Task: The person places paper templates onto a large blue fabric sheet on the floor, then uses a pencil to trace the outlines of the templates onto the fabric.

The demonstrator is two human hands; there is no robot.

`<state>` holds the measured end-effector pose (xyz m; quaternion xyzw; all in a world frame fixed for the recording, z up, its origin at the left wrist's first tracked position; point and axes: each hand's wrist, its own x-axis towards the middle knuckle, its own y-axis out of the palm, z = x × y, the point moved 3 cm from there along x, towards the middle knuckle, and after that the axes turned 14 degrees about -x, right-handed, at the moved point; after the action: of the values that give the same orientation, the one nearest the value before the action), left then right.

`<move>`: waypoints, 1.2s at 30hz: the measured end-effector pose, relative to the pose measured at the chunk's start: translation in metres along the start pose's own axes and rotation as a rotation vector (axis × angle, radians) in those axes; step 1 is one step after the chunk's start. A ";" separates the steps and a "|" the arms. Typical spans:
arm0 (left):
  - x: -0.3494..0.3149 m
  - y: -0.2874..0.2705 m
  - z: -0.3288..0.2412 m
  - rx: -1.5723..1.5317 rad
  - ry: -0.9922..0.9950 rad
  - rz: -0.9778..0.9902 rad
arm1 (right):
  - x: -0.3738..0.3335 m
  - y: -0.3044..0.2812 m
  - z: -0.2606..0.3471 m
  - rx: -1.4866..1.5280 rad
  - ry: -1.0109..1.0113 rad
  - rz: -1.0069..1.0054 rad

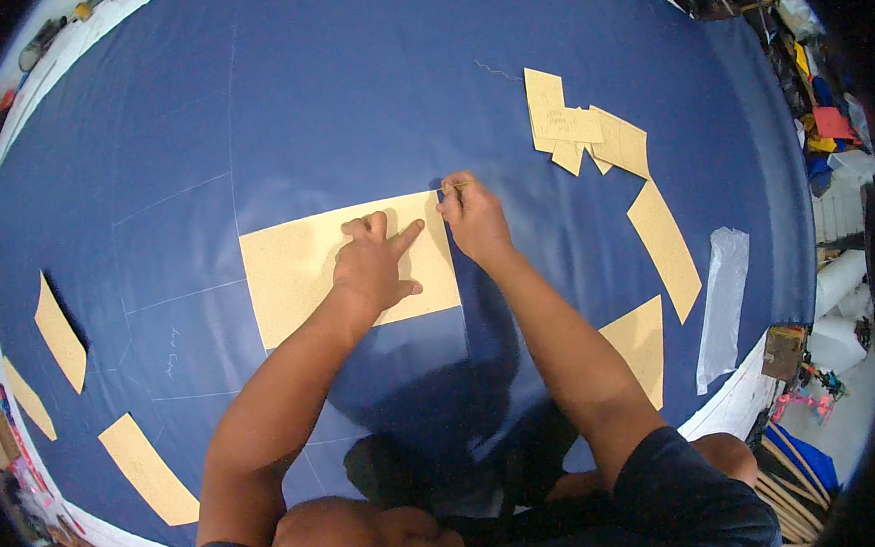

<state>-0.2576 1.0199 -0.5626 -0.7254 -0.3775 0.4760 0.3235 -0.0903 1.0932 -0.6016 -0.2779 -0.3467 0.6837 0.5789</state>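
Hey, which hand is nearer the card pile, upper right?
Right. The right hand is at the top-right corner of the big card, below and left of the pile; the left hand lies on that card, farther left.

shows a white surface (731, 403) under a blue, white-lined sheet (347, 99) — bears a large tan rectangle (293, 282) centrally, 3 tan strips (149, 472) at left, overlapping tan pieces (620, 142), 2 tan cut-outs (664, 248) and a whitish plastic strip (724, 306) at right.

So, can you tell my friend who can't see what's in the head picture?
A person's spread left hand rests on a tan rectangular piece on a big blue sheet; the right hand is pinched at the piece's upper right corner. More tan pieces lie on both sides.
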 end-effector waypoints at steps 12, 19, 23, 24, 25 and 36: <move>0.006 -0.002 -0.006 0.037 -0.080 0.094 | -0.070 -0.020 0.002 -0.271 -0.329 0.164; 0.008 -0.004 -0.009 0.025 -0.045 0.084 | -0.033 -0.024 0.005 -0.341 -0.260 0.185; 0.006 -0.005 -0.007 0.053 -0.043 0.070 | -0.055 -0.029 0.005 -0.349 -0.343 0.324; 0.006 -0.004 -0.007 0.061 -0.048 0.074 | -0.071 -0.032 0.002 -0.359 -0.358 0.395; 0.006 -0.003 -0.006 0.072 -0.054 0.082 | -0.088 -0.035 0.001 -0.362 -0.383 0.417; 0.008 0.000 -0.007 0.096 -0.039 0.087 | -0.102 -0.041 -0.001 -0.302 -0.313 0.355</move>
<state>-0.2494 1.0262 -0.5638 -0.7154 -0.3285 0.5213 0.3295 -0.0465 0.9964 -0.5718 -0.3085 -0.4759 0.7495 0.3415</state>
